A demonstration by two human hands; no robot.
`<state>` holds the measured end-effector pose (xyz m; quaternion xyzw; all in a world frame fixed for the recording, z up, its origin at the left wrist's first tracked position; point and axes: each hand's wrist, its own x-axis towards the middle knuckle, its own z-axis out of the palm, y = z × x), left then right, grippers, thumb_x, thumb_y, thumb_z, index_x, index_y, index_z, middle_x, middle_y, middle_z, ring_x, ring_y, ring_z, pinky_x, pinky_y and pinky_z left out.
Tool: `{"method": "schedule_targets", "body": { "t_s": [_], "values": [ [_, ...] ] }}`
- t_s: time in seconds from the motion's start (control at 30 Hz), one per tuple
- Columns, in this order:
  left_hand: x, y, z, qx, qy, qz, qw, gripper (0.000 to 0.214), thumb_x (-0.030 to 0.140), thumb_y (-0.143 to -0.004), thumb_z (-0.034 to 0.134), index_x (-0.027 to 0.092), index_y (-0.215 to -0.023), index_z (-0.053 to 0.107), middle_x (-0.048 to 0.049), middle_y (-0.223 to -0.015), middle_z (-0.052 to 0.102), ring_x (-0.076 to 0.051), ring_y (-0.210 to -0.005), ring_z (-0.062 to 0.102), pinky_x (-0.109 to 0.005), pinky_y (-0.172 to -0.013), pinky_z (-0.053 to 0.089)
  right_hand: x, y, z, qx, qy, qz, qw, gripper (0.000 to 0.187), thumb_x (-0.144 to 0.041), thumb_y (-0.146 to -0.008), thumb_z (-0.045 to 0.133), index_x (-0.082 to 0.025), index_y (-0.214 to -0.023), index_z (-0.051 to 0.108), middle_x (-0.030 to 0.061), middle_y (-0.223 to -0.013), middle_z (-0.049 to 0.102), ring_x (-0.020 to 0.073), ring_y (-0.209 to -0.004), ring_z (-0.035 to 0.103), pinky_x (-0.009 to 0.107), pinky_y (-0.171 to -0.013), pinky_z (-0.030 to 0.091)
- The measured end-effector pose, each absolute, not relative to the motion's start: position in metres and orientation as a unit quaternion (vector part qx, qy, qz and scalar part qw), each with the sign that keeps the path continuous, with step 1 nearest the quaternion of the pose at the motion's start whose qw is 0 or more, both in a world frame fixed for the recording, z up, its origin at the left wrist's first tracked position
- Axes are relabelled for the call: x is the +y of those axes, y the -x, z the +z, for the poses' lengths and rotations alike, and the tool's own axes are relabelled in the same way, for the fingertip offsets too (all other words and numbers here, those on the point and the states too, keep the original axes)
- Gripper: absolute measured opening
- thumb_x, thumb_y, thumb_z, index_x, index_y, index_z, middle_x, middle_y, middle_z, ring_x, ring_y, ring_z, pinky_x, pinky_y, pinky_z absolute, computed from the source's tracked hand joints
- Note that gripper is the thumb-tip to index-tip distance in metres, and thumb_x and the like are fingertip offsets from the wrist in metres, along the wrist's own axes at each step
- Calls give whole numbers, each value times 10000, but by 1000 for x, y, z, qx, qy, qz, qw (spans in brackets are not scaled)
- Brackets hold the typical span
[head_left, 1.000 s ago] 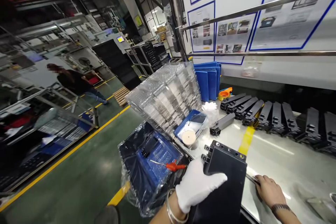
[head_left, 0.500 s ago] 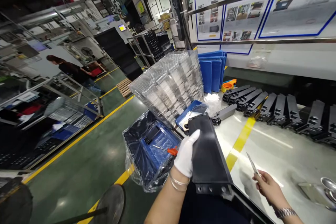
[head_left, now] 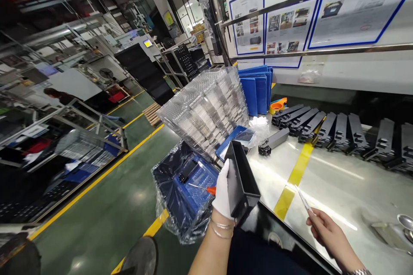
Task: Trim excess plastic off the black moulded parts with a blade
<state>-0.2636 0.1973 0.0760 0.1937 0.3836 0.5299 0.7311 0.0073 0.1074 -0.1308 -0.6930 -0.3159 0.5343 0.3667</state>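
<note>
My left hand (head_left: 223,190), in a white glove, grips a black box-shaped plastic housing (head_left: 242,178) and holds it on edge above the near rim of the steel table (head_left: 338,189), its hollow side turned to the right. My bare right hand (head_left: 322,228) pinches thin metal tweezers (head_left: 302,200) that point up and away over the table, a little right of the housing.
A row of black housings (head_left: 335,131) leans along the table's back, with one (head_left: 273,141) lying apart. A stack of clear trays (head_left: 206,111), blue folders (head_left: 258,90), a blue tray (head_left: 231,144) and a plastic-wrapped blue bin (head_left: 189,187) with a red-handled screwdriver (head_left: 203,188) sit left. A person stands far left.
My left hand has turned the housing from flat to on edge, so its hollow inside now shows. My right hand lifted off the table with the tweezers and holds them raised.
</note>
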Motion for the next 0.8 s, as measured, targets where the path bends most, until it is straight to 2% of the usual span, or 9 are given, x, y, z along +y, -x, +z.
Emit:
{"method": "schedule_targets", "body": {
  "t_s": [0.1,0.17,0.27,0.33,0.43,0.5,0.57,0.67,0.8],
  "values": [
    [195,268,73,355,-144,546,745,641,765,-843,598,174,-1045,745,-76,-903,767,-228,-861,733,-349,-903,606,107,-10,-106,-365,673,532,362,669,-864,-706,576,-217,-874,591,34,-677,618,167,-538,542,308,-481,430],
    [196,274,69,341,-116,569,739,678,822,-814,580,188,-991,742,-44,-785,736,-192,-718,700,-342,-859,607,101,-13,-79,-397,657,531,358,614,-822,-739,606,-227,-886,627,49,-717,641,184,-614,570,316,-565,492],
    [197,280,65,333,-93,583,735,665,801,-812,613,203,-1073,743,-15,-830,750,-144,-659,669,-294,-830,593,88,-11,-25,-476,631,500,354,478,-707,-808,653,-269,-995,690,73,-853,690,205,-697,593,315,-651,529],
    [196,279,65,329,-84,588,735,659,774,-837,611,200,-1131,745,-17,-909,775,-124,-642,661,-259,-802,583,84,0,15,-594,572,443,352,319,-581,-870,663,-292,-985,735,98,-909,715,240,-788,647,318,-716,555],
    [190,273,70,295,-72,581,755,611,723,-903,564,196,-1147,757,-22,-1028,791,-106,-633,656,-218,-687,561,89,22,63,-741,459,347,345,148,-400,-947,634,-319,-923,755,62,-795,722,207,-690,674,282,-632,539],
    [186,270,74,273,-63,576,768,605,703,-934,528,190,-1156,759,-30,-1050,793,-101,-650,665,-199,-636,542,96,35,82,-785,423,289,348,168,-366,-973,613,-311,-859,723,19,-674,675,164,-557,630,266,-531,483],
    [183,270,77,285,-58,581,760,607,687,-953,504,182,-1184,750,-39,-996,796,-108,-626,660,-202,-646,547,100,42,91,-808,408,266,331,232,-363,-1001,583,-290,-801,676,-6,-631,634,142,-519,607,273,-505,441],
    [179,274,80,348,-49,575,739,642,686,-962,471,155,-1203,740,-55,-822,776,-150,-559,648,-271,-676,579,99,45,94,-831,380,294,282,263,-330,-1044,527,-261,-815,636,-27,-667,625,109,-569,624,257,-548,431],
    [173,278,80,361,-25,576,733,626,663,-980,452,141,-1143,756,-48,-697,732,-156,-539,645,-267,-602,560,95,47,88,-827,372,281,314,179,-280,-1062,512,-259,-919,617,-49,-714,627,75,-609,608,217,-593,433]
  ]
}}
